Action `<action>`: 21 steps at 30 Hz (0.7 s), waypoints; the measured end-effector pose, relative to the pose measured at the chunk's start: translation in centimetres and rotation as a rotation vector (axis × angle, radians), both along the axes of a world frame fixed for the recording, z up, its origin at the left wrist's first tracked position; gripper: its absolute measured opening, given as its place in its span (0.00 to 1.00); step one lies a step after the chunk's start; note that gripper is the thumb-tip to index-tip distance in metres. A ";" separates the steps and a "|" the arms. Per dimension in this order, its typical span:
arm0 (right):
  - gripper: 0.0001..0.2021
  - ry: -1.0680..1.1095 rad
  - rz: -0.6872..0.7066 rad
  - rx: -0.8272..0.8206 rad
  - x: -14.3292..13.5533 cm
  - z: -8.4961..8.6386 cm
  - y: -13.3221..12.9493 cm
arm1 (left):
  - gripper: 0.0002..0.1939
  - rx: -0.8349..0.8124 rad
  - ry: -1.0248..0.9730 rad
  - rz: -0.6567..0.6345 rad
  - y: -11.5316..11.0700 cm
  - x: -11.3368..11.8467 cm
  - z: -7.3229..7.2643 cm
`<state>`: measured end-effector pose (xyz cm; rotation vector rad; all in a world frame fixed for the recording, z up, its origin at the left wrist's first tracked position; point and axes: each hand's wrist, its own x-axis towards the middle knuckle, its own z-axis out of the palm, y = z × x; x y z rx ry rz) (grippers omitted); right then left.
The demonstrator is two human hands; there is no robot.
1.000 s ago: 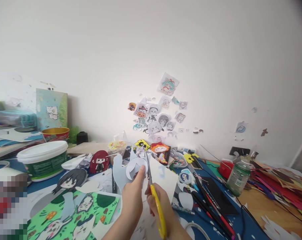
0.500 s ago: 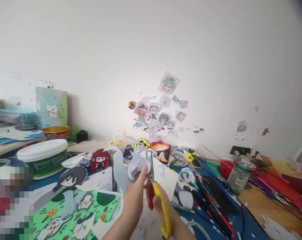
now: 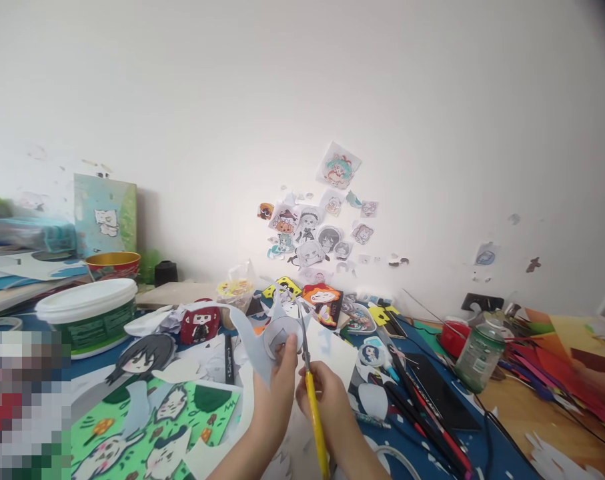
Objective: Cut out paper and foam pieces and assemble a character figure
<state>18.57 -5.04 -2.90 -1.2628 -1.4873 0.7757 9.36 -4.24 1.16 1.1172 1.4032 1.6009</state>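
In the middle of the view, my left hand [image 3: 281,373] pinches a pale grey-blue paper piece [image 3: 255,343] with a curved strip reaching to the left and a rounded part near my thumb. Close beside it on the right, my right hand [image 3: 327,393] is closed on yellow-handled scissors [image 3: 314,410]. Their blades point up and away, along the right edge of the paper. Whether the blades touch the paper is hard to tell. Both hands are above paper sheets on the blue tabletop.
A white-lidded tub [image 3: 89,317] and a green drawn sheet [image 3: 157,427] lie left. Pens [image 3: 432,420], a black tablet-like slab [image 3: 445,393] and a glass jar [image 3: 479,353] are right. Small drawings [image 3: 309,233] hang on the wall behind.
The paper has turned, its curved strip now reaching further left and lying flatter. The scissors have rotated so the handles show more edge-on, and my right hand has shifted slightly.
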 end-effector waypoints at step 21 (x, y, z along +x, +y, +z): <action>0.31 0.125 0.275 0.047 0.4 0.3 -0.7 | 0.24 -0.274 -0.011 -0.092 -0.2 -0.9 1.2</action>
